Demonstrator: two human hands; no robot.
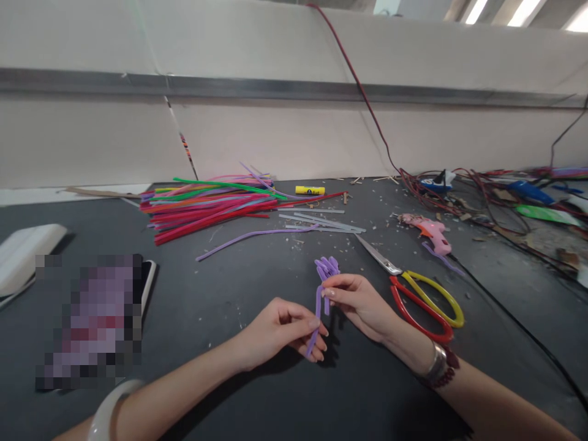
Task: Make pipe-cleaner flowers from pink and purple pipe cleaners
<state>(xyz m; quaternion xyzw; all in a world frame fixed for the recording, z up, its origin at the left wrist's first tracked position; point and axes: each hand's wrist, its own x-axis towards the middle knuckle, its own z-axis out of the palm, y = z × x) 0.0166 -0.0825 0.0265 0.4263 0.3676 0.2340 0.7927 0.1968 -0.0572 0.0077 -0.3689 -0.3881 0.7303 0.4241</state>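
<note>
Both my hands hold one folded purple pipe cleaner (326, 268) above the dark table (220, 294). My left hand (280, 331) pinches its lower stem between thumb and fingers. My right hand (361, 303) grips it higher up, just below the bunched loops at the top. A loose purple pipe cleaner (255, 236) lies on the table behind my hands.
A heap of coloured pipe cleaners (206, 205) lies at the back. Red-and-yellow scissors (416, 291) and a pink glue gun (432, 233) sit to the right, a yellow glue stick (310, 190) behind. Tangled cables (482, 190) fill the far right. A phone (147, 278) and notebook (27, 251) lie left.
</note>
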